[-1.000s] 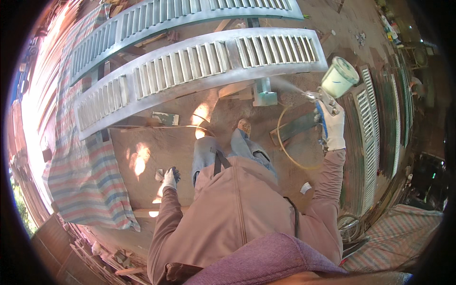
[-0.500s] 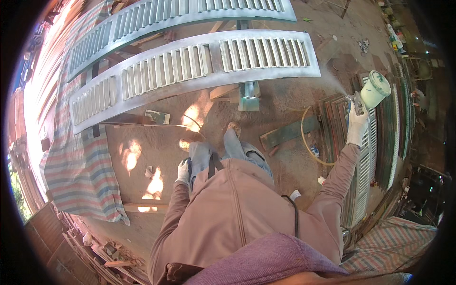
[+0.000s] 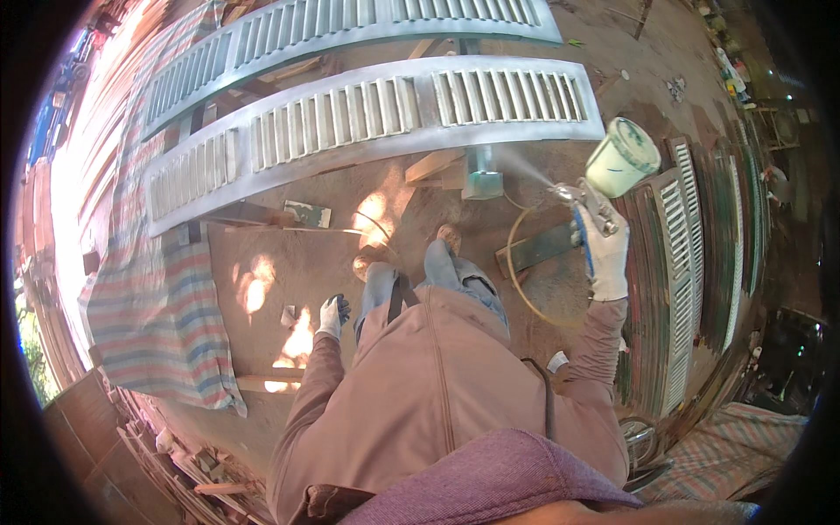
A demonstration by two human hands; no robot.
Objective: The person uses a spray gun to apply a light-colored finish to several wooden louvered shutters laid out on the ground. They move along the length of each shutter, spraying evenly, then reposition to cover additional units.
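Observation:
My gloved right hand (image 3: pixel 605 254) grips a metal spray gun (image 3: pixel 591 206), topped by a pale green paint cup (image 3: pixel 625 157) with drips on its rim. A fine white mist leaves its nozzle leftward, toward the lower edge of the near louvered shutter panel (image 3: pixel 423 103). The panel lies raised across supports, its frame coated whitish and its slats duller. Beyond it lies a second louvered panel (image 3: pixel 350 37). My left hand (image 3: pixel 332 316), in a white glove with dark blue fingers, hangs beside my left leg, fingers loosely bent and nothing visible in them.
A yellowish hose (image 3: pixel 514 271) loops below the gun, past a green board (image 3: pixel 547 248) on the dirt floor. More louvered panels (image 3: pixel 678 262) stand stacked at the right. Striped sheeting (image 3: pixel 162 324) drapes at the left. A green-topped support (image 3: pixel 482 182) stands under the panels.
My right hand has swung the spray gun leftward and nearer my body, and the mist now points left. My left hand has come slightly away from my leg. The view has shifted a little.

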